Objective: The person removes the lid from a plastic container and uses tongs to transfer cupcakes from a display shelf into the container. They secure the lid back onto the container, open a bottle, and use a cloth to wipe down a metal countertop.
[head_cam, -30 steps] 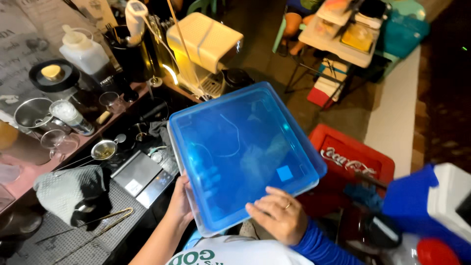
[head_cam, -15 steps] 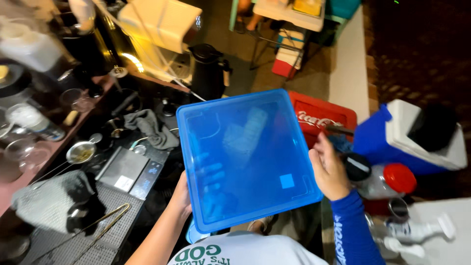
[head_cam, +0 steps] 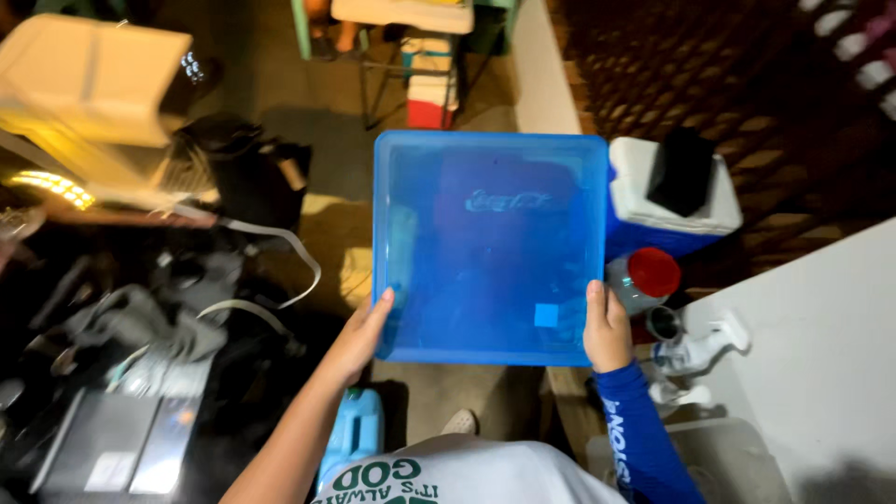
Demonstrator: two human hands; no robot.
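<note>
I hold a large square translucent blue plastic lid point(head_cam: 490, 243) flat in front of me, above the floor. My left hand point(head_cam: 359, 336) grips its near left corner, thumb on top. My right hand point(head_cam: 607, 327), on an arm in a blue sleeve, grips the near right corner. A small blue sticker sits on the lid close to my right hand. Through the lid a red crate shows dimly underneath.
A blue and white cooler point(head_cam: 667, 201) with a black object on top stands to the right. A jar with a red cap point(head_cam: 644, 275) and a spray bottle point(head_cam: 691, 350) are beside a white surface point(head_cam: 821, 355). A dark cluttered counter point(head_cam: 121, 373) lies left; a blue jug point(head_cam: 353, 434) below.
I have turned to the right with the lid, away from the counter. The lid went from tilted to level, and my right hand shifted to its near right corner.
</note>
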